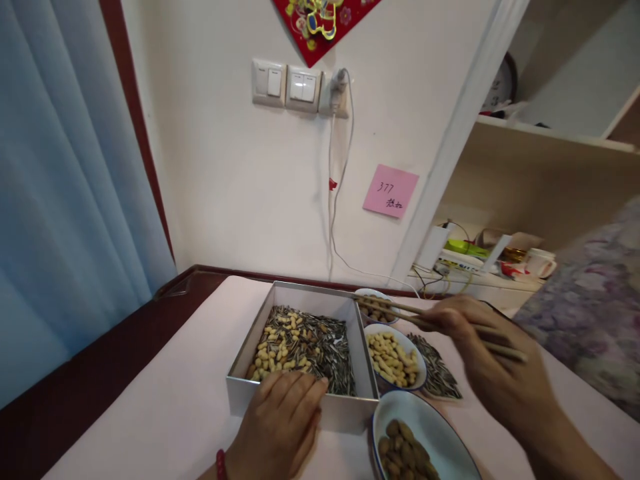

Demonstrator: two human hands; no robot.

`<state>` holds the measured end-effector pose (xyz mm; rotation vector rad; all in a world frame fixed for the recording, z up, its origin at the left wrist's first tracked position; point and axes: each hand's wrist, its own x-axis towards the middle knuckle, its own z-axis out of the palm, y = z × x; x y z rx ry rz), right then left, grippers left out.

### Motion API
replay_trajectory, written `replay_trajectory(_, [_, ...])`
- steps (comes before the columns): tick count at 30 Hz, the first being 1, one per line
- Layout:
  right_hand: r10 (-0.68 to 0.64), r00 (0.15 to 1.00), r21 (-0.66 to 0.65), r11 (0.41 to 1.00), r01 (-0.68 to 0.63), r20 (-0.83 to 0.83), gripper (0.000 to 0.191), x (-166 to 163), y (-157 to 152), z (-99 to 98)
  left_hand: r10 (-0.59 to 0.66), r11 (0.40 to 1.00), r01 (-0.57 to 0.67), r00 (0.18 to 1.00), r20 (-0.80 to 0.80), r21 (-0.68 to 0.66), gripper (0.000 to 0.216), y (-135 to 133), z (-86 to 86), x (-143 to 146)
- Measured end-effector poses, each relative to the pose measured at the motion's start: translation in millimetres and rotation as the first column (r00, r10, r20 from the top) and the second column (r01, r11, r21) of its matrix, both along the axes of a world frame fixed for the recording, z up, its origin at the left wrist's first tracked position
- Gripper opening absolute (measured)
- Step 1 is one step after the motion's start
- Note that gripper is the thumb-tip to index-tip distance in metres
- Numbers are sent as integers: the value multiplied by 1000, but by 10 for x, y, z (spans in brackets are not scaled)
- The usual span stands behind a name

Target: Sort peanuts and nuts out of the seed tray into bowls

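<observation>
A grey square box point(240, 390) on the pale table holds sunflower seeds mixed with peanuts point(280, 347). My left hand point(280, 423) lies on the box's near wall, fingers curled over the rim and touching the seeds. My right hand point(480, 347) is closed on a pair of wooden chopsticks point(395, 311), whose tips hover above the small bowl point(373, 293) at the box's far right corner. To the right of the box stand a bowl of peanuts point(417, 383), a flat plate of sunflower seeds point(440, 377) and a near bowl of almonds point(440, 440).
The pale table point(165, 407) meets a white wall with switches and a hanging cable point(333, 200). A blue curtain point(65, 187) hangs at left. A shelf with clutter point(480, 257) stands at right; a flowered fabric point(595, 313) lies beside my right arm.
</observation>
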<state>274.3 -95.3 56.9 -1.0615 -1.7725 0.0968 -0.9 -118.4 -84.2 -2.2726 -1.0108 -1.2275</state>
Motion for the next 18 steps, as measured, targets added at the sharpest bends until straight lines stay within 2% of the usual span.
replay_trajectory(2, [-123,992,76,990,122,5,23,248,-202,56,-4,1000,4,1000,3,-9,27,8,-1,2])
replay_trajectory(4, [-263,965,116,958,262,-14,22,501,-359,23,-7,1000,7,1000,9,-15,27,15,0,4])
replay_trajectory(6, [-378,926,99,920,378,-22,24,726,-464,-96,-3,1000,3,1000,8,-15,26,19,7,8])
replay_trajectory(8, [-433,901,24,901,433,12,27,896,-520,-266,1,1000,-1,1000,3,-4,26,20,20,13])
replay_trajectory(11, [-419,907,-106,900,422,53,30,1020,-542,-492,-4,1000,4,1000,-5,-11,26,20,27,17])
replay_trajectory(13, [-397,917,-136,907,399,41,30,1014,-532,-538,-13,1000,12,1000,-6,-28,26,20,14,15])
replay_trajectory(16, [-377,926,-74,924,376,-6,28,865,-483,-405,-16,999,16,1000,6,-40,28,21,-16,11])
replay_trajectory(18, [-304,952,-1,953,304,-19,27,677,-419,-247,-17,999,17,1000,14,-36,28,19,-26,10])
